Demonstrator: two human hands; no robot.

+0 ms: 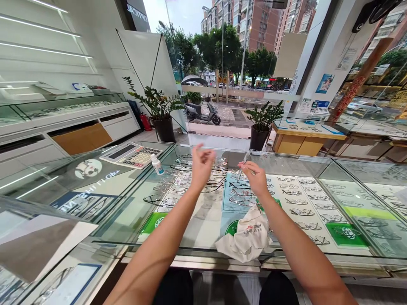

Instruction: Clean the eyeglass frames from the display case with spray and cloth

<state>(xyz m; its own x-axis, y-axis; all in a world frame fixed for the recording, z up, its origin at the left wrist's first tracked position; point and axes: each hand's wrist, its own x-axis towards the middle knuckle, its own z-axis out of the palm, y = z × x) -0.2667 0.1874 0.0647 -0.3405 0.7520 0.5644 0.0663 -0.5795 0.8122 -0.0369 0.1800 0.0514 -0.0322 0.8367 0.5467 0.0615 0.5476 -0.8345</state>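
Note:
My left hand (202, 166) is raised over the glass counter, fingers apart and slightly blurred, with nothing visible in them. To its right, my right hand (255, 177) pinches a slender, pale, shiny thing (241, 173) between thumb and fingers. It slants downward above the glass; its exact kind is too fine to make out. A crumpled cream cleaning cloth (249, 237) with printed lettering lies on the counter below my right hand. Beyond my left hand, to the left, stands a small white bottle (157, 164) with a blue label. Rows of eyeglasses (242, 185) lie under the glass.
A large calculator (133, 154) lies on the counter at the left. The glass display counter (203, 245) spans the front, with a grey sheet (34, 241) at lower left. Potted plants (164, 129) stand beyond it, before the shop window.

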